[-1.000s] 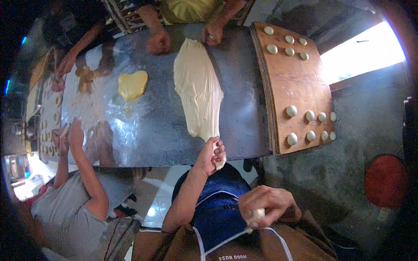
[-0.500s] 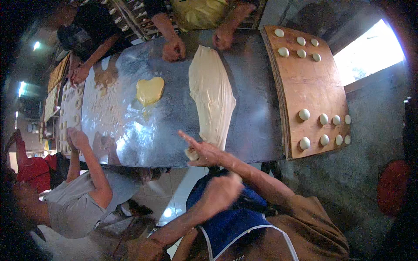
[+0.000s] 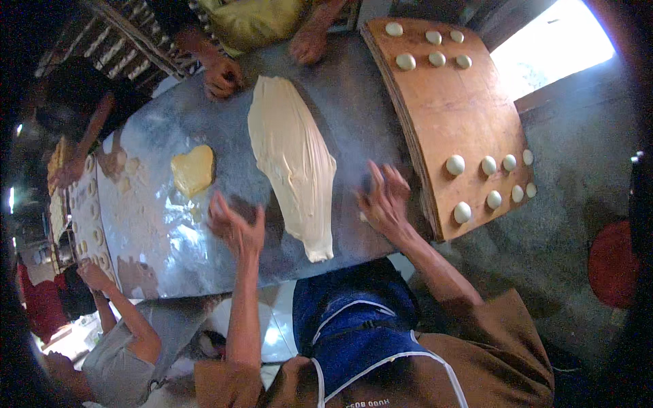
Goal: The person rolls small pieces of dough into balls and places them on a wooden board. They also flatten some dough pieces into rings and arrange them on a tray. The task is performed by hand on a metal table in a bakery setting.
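A long sheet of pale dough point(image 3: 292, 160) lies stretched across the metal-topped table point(image 3: 354, 102), its narrow near end close to the front edge. To its left, my left hand point(image 3: 238, 230) is over the tabletop with thumb and fingers spread, holding nothing. Just beyond those fingertips sits a soft yellow lump point(image 3: 194, 170) that looks like butter or margarine. On the dough's right side, my right hand point(image 3: 386, 207) is open, fingers apart and slightly blurred. A small pale bit shows beside its thumb; whether it touches the hand I cannot tell.
Stacked wooden boards point(image 3: 449, 115) with several round dough balls stand at the right end. Across the table, a co-worker's two hands point(image 3: 223, 76) are near the dough's far end. Two more people work at the left, around ring-shaped dough pieces point(image 3: 95, 234). A red round object point(image 3: 615, 265) is at far right.
My hands have moved from the dough's near end to either side of it, fingers spreading. The view has shifted, and the dough's near end now lies flat on the table.
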The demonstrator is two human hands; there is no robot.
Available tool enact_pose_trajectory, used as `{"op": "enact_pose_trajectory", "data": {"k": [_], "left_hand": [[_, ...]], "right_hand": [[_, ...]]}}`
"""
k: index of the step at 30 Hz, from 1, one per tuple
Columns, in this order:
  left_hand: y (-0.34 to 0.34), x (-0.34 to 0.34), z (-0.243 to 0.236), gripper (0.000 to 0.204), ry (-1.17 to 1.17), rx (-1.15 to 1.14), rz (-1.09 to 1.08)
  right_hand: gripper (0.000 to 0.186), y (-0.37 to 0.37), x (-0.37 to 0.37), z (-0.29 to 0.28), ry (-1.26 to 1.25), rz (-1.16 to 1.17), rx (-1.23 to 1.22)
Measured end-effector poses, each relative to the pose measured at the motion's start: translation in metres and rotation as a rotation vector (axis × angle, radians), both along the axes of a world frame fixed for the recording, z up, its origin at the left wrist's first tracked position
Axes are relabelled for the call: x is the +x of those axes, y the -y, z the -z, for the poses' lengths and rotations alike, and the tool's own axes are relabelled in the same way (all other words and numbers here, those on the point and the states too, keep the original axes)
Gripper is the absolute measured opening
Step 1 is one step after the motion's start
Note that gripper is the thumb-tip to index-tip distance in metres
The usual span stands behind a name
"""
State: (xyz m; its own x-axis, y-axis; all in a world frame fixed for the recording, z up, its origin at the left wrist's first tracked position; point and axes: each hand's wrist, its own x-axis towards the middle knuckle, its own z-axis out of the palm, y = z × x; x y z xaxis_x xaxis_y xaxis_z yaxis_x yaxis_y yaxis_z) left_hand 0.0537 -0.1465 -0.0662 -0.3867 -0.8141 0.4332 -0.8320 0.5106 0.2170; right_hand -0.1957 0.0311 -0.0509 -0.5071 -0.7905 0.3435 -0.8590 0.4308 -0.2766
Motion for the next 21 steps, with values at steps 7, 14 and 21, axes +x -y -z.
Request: {"op": "enact_pose_trajectory", "data": {"k": [7,14,21], "left_hand": [[-0.006,0.010,0.016,0.030,-0.251,0.252,0.333],[-0.007,-0.011,0.006,0.025,-0.389,0.373,0.159],[-0.002,0.025,0.001,0.024,-0.219,0.429,0.383]], "right_hand": [[0.052,-0.006,0.016,0.043,0.339,-0.307,0.100],[0.041,0.020,-0.002,0.012,0.215,-0.214,0.098],[0.040,-0.004,-0.024,0.015,0.013,-0.294,0.034]]}}
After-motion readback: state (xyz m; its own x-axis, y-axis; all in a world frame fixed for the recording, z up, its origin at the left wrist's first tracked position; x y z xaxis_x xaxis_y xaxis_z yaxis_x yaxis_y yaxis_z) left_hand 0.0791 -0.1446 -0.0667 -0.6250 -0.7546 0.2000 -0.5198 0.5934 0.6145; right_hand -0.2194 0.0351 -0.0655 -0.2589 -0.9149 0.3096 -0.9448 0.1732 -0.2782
